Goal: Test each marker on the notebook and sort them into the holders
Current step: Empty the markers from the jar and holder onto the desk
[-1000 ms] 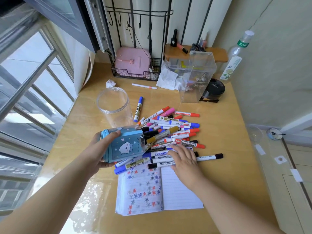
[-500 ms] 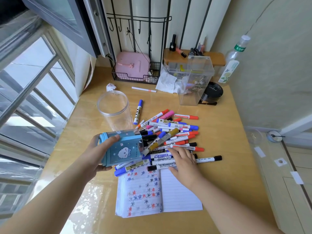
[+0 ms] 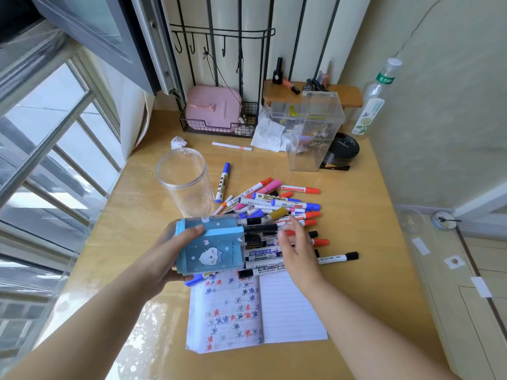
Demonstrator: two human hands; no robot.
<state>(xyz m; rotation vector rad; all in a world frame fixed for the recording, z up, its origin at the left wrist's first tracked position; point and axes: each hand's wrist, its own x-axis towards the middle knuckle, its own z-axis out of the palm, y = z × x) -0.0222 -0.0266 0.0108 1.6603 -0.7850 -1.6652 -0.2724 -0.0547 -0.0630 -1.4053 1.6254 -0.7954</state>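
My left hand (image 3: 167,252) grips a blue pen holder (image 3: 211,246) with a white cat print, tipped on its side with its mouth toward a pile of markers (image 3: 277,212). Black markers lie at the holder's mouth. My right hand (image 3: 297,249) hovers over the near side of the pile with fingers spread and holds nothing. An open lined notebook (image 3: 288,311), its left page covered with coloured scribble marks, lies in front of the pile. A clear round holder (image 3: 185,182) stands upright behind the blue one. One blue-capped marker (image 3: 222,182) lies apart beside it.
A tall clear rectangular box (image 3: 315,130) stands at the back right beside a black round tin (image 3: 343,150). A white pen (image 3: 231,146), crumpled tissue (image 3: 178,142), a wire basket with a pink case (image 3: 212,111) and a plastic bottle (image 3: 374,105) sit along the back. A window frame borders the table's left.
My right hand has lifted off the markers and spread its fingers. The blue holder has shifted slightly right, toward the pile.
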